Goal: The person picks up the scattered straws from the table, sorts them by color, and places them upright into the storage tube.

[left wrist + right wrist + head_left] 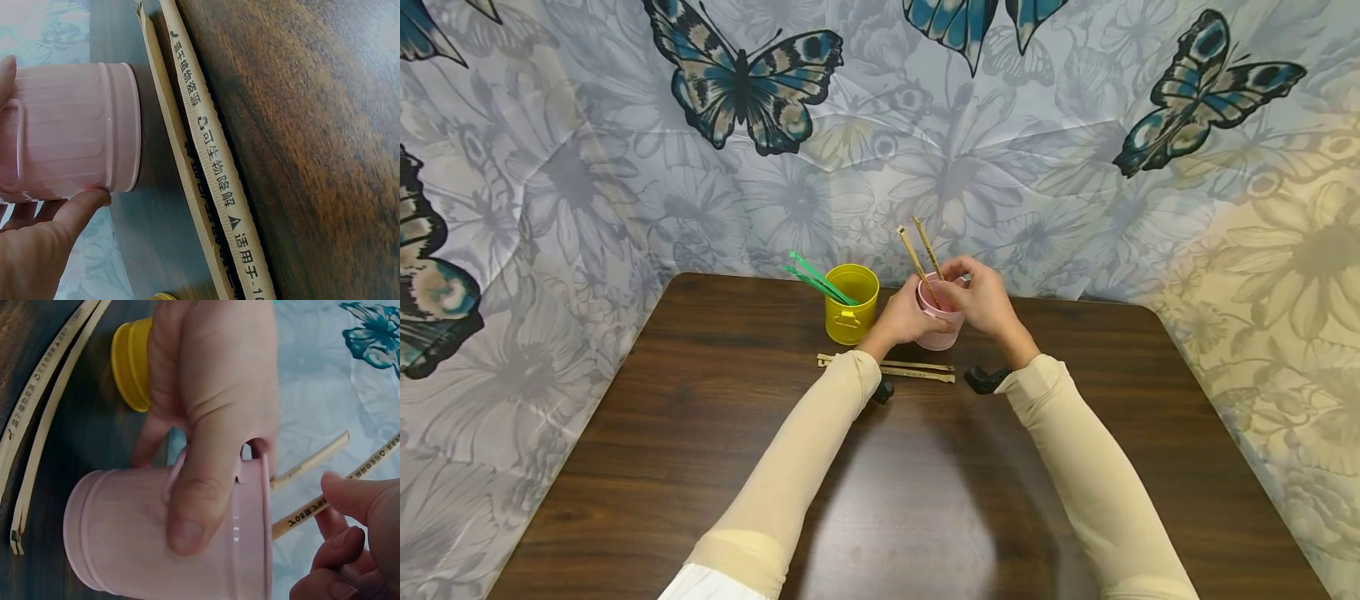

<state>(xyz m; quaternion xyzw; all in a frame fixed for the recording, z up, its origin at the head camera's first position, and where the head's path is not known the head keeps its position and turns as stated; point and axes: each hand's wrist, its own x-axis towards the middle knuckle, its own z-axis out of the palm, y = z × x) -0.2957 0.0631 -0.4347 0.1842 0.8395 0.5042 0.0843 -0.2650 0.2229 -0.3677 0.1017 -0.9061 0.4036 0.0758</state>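
A small pink bucket (937,340) stands near the table's back edge. My left hand (901,317) grips its side; in the right wrist view the thumb (197,512) lies along the wall of the bucket. Two paper-wrapped straws (913,252) lean up out of it. At the rim, my right hand (987,302) pinches one printed wrapped straw (303,514) between thumb and curled fingers. The other wrapped straw (312,460) slants beside it. In front of the bucket, two more wrapped straws (209,147) lie side by side on the table.
Left of the pink bucket is a yellow bucket (850,329) with green straws (820,282) leaning out. A butterfly-patterned cloth (955,167) hangs behind the dark wooden table (700,400). Black devices (985,380) sit at both wrists.
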